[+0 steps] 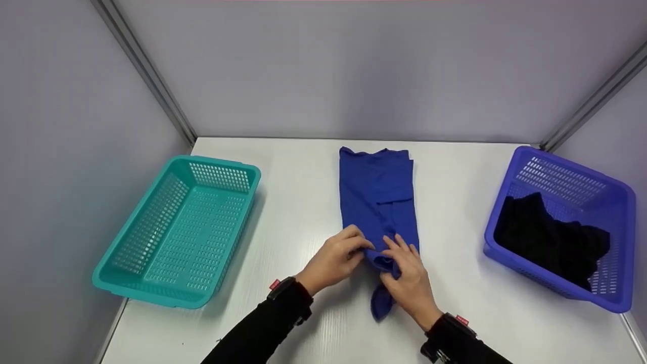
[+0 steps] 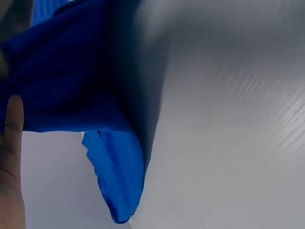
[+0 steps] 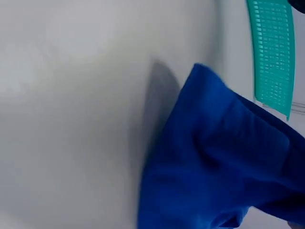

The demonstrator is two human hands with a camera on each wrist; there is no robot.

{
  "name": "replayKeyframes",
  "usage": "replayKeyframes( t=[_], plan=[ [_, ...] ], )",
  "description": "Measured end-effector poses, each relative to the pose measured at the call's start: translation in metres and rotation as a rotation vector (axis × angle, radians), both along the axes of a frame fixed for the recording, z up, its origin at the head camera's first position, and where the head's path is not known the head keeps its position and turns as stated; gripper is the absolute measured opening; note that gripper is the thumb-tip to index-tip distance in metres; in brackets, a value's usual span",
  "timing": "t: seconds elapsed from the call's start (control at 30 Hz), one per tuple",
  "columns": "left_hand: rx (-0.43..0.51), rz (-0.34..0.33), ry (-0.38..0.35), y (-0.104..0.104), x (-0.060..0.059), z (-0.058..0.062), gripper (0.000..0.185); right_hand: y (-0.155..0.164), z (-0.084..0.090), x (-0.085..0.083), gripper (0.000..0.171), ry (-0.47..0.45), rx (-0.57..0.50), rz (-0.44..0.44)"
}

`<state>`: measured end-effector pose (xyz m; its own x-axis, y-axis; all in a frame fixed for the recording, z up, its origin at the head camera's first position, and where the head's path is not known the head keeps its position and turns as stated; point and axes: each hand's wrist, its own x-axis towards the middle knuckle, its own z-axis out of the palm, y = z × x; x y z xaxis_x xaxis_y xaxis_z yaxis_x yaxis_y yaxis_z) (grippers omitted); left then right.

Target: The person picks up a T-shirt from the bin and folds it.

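A blue garment (image 1: pixel 376 182), folded into a long strip, lies on the table with its near end lifted and bunched. At the left of that end my left hand (image 1: pixel 336 258) pinches the cloth between thumb and fingers. My right hand (image 1: pixel 410 283) holds the right side, thumb at the lower fold and fingers spread over the top. A loose flap of the garment (image 1: pixel 381 302) hangs towards me below the hands. In the left wrist view a finger (image 2: pixel 14 119) lies against the raised blue cloth (image 2: pixel 62 86). The right wrist view shows the cloth (image 3: pixel 190 167) rising off the table.
To the left stands a teal basket (image 1: pixel 252 174) with perforated walls, nothing inside it. On the right, a purple-blue basket (image 1: pixel 624 242) holds black cloth (image 1: pixel 551 240). The white table (image 1: pixel 298 202) meets grey panels (image 1: pixel 313 76) at the back and sides.
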<state>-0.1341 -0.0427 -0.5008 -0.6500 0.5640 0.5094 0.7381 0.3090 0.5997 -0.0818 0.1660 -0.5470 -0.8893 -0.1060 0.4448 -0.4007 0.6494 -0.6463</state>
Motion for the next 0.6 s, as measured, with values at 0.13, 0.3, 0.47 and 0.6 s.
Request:
replayKeyframes(
  t=[0.13, 0.3, 0.47, 0.6],
  plan=[
    [0.02, 0.03, 0.045, 0.001, -0.003, 0.006, 0.016, 0.009, -0.013, 0.008, 0.055, -0.076, 0.101, -0.011],
    [0.012, 0.06, 0.016, -0.005, -0.002, 0.008, 0.019, 0.026, -0.022, 0.015, 0.056, -0.212, 0.129, -0.07],
    [0.002, 0.037, -0.163, -0.019, 0.006, 0.008, 0.021, 0.056, -0.015, 0.014, 0.039, -0.162, 0.182, -0.129],
    [-0.002, 0.012, -0.238, -0.03, 0.012, 0.008, 0.023, 0.082, 0.002, 0.014, 0.033, 0.032, 0.245, -0.111]
  ],
)
